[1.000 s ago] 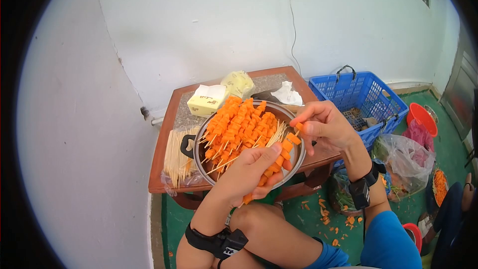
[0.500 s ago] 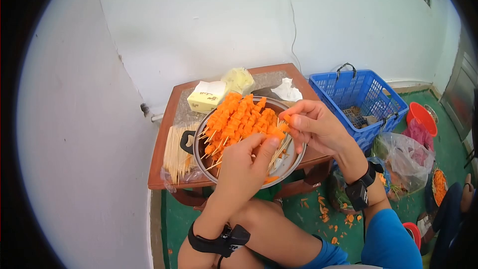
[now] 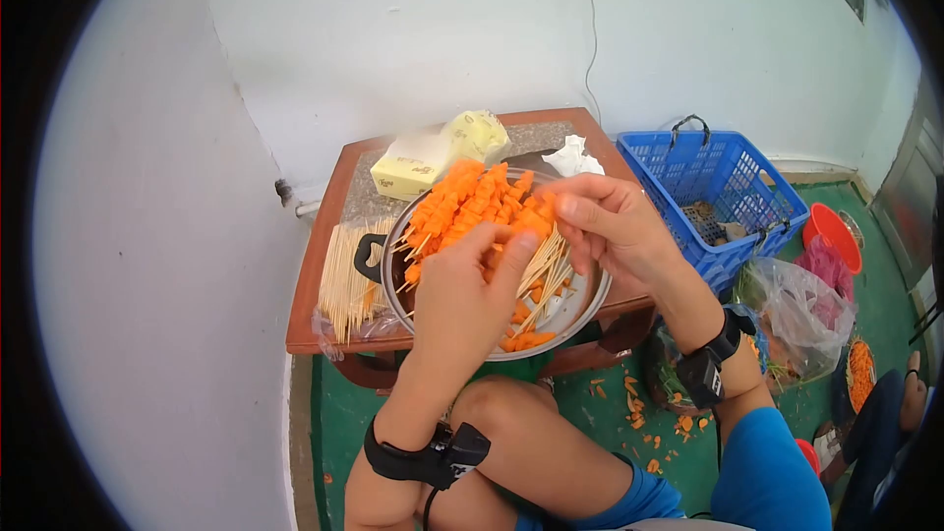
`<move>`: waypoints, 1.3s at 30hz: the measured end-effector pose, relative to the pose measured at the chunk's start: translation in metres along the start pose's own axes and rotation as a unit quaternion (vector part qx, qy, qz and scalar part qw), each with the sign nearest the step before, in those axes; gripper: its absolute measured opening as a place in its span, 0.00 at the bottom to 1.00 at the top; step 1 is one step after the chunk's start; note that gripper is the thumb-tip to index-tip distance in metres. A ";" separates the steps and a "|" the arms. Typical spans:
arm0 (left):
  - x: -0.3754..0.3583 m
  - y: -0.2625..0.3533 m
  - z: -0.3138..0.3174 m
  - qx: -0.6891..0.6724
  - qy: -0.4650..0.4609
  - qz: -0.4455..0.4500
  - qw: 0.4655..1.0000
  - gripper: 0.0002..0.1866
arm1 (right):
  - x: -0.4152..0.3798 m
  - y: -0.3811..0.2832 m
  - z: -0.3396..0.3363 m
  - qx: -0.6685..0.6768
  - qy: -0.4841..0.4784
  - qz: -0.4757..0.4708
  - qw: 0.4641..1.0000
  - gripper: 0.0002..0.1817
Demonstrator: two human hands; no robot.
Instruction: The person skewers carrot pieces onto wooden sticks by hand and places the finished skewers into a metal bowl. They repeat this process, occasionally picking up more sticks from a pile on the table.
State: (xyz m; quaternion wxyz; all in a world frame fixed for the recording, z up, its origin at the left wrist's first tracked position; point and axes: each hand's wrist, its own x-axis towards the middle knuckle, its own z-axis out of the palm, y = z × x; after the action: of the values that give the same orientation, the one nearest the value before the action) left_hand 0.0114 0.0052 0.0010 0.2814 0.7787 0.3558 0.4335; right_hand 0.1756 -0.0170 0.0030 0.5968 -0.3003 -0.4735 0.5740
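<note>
A wide metal pan (image 3: 590, 310) with a black handle holds a heap of carrot skewers (image 3: 479, 199), orange chunks threaded on thin sticks. Over the pan, my left hand (image 3: 464, 290) is closed, pinching a carrot skewer (image 3: 532, 223) between thumb and fingers; its stick is mostly hidden. My right hand (image 3: 619, 226) meets it from the right, thumb and forefinger closed on a carrot piece (image 3: 549, 205) at the skewer's end. Bare stick ends (image 3: 544, 265) and loose carrot chunks (image 3: 528, 340) show below the hands.
Bamboo sticks (image 3: 344, 280) lie on plastic at the left of the wooden table (image 3: 307, 320). Behind the pan are a yellow tissue pack (image 3: 408, 165) and crumpled white tissue (image 3: 573, 157). A blue crate (image 3: 728, 172), red basin (image 3: 832, 236) and carrot scraps (image 3: 685, 425) are on the floor. Another person's leg (image 3: 880, 433) shows at right.
Both hands have shifted slightly left and up, and the right fingers have come closer to the left ones. More sticks and chunks now show in the pan. The view has tilted slightly.
</note>
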 end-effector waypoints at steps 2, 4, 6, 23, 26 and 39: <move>0.005 -0.002 -0.005 -0.057 0.010 -0.021 0.998 0.16 | 0.005 -0.002 0.002 -0.142 0.023 -0.076 0.987 0.12; 0.006 -0.001 -0.010 -0.189 0.014 -0.070 0.979 0.15 | 0.011 0.005 -0.015 -0.363 -0.008 -0.080 0.928 0.11; 0.007 -0.002 -0.011 -0.226 0.010 -0.073 0.971 0.15 | 0.013 0.016 -0.028 -0.627 -0.065 -0.021 0.776 0.07; 0.005 0.006 -0.009 -0.280 -0.042 -0.107 0.953 0.14 | 0.020 0.066 -0.039 -0.863 -0.074 0.077 0.494 0.07; 0.005 0.005 -0.009 -0.286 -0.049 -0.091 0.953 0.14 | 0.017 0.063 -0.037 -0.858 -0.085 0.088 0.499 0.07; 0.004 0.001 -0.004 -0.263 -0.101 -0.110 0.953 0.14 | 0.015 -0.006 -0.015 -0.194 0.092 -0.069 0.974 0.08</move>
State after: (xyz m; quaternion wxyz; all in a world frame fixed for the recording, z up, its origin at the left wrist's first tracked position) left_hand 0.0099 0.0079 0.0054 0.5568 0.6724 0.2824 0.3976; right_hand 0.1900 -0.0010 0.0062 0.6063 -0.4285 -0.5385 0.3984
